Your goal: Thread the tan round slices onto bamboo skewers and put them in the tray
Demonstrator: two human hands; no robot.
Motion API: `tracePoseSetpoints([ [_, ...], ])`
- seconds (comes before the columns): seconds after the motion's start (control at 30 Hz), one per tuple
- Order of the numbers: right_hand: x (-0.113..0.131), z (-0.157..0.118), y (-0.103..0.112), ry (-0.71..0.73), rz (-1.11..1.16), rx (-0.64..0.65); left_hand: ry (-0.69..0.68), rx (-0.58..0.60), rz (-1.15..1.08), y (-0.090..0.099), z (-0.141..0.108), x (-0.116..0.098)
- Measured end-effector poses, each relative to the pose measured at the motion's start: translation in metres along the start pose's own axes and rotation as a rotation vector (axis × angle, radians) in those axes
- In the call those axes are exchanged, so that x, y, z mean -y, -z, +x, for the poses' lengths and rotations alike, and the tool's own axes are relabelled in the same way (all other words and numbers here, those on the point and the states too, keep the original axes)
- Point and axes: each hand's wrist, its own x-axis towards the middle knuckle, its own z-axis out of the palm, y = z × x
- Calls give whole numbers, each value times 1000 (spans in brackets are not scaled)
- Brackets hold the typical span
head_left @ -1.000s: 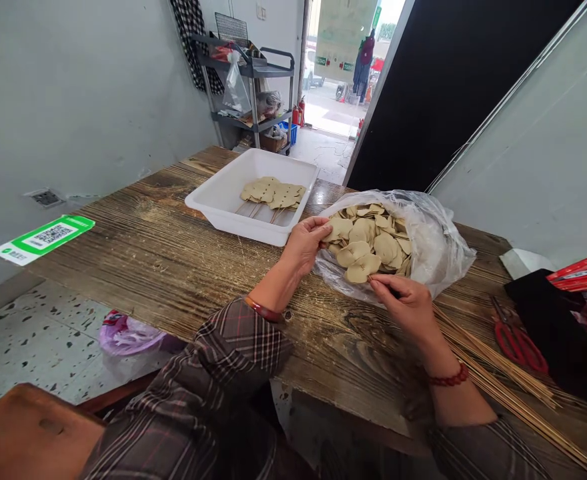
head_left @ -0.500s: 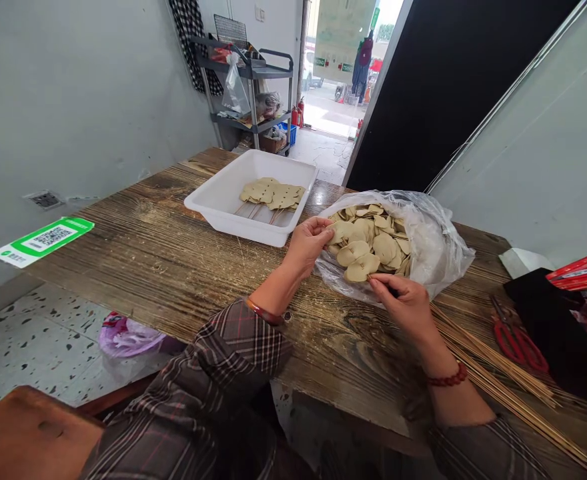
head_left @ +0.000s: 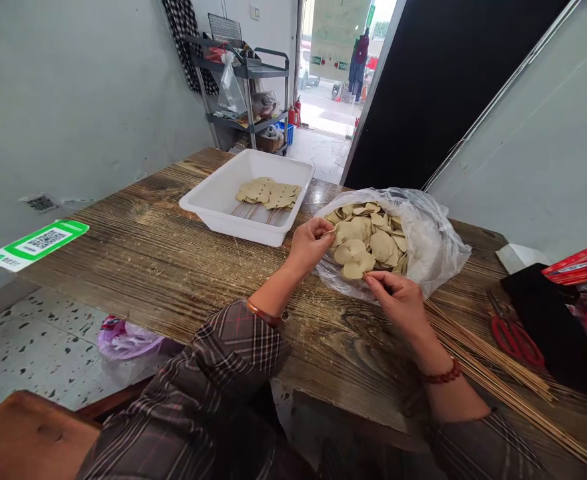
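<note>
My right hand [head_left: 398, 300] is closed in a pinch on a thin bamboo skewer, mostly hidden by its fingers. Flat beige round slices [head_left: 357, 266] are threaded on this skewer, just beyond my fingertips. Over the left rim of a clear plastic bag [head_left: 436, 250], my left hand [head_left: 312, 243] pinches the edge of a thin beige slice [head_left: 329, 232]. Many loose slices [head_left: 382, 245] fill the open bag beneath both hands. In a white plastic tray [head_left: 233, 230] left of the bag lie skewered slices [head_left: 268, 192], their sticks pointing toward me.
Bare bamboo skewers [head_left: 493, 370] lie on the wooden table [head_left: 173, 267] by my right forearm. Red-handled scissors [head_left: 516, 340] and a black box [head_left: 538, 320] are farther right. A QR-code card [head_left: 38, 245] is at the left edge. A cart [head_left: 246, 70] stands behind.
My left hand's fingers have turned slightly, and the slice at their tips now shows more edge-on. My right hand stays at the skewer. The whole view has shifted a little.
</note>
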Motion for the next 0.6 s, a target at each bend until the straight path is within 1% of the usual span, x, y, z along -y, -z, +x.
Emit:
tracePoseSetpoints([
  [0.1,0,0,0,-47,59,5,71,48,-84,0,-2,-2],
  [0.27,2,1,0,-99,182,25,288,73,-377,1,-5,-4],
  [0.37,3,0,-1,-87,184,26,387,155,-518,-2,-6,-2],
  [0.5,4,-1,-4,-72,156,45,401,249,-631,-8,-10,-2],
  [0.6,4,-1,-6,-69,154,64,396,224,-650,-8,-11,-7],
])
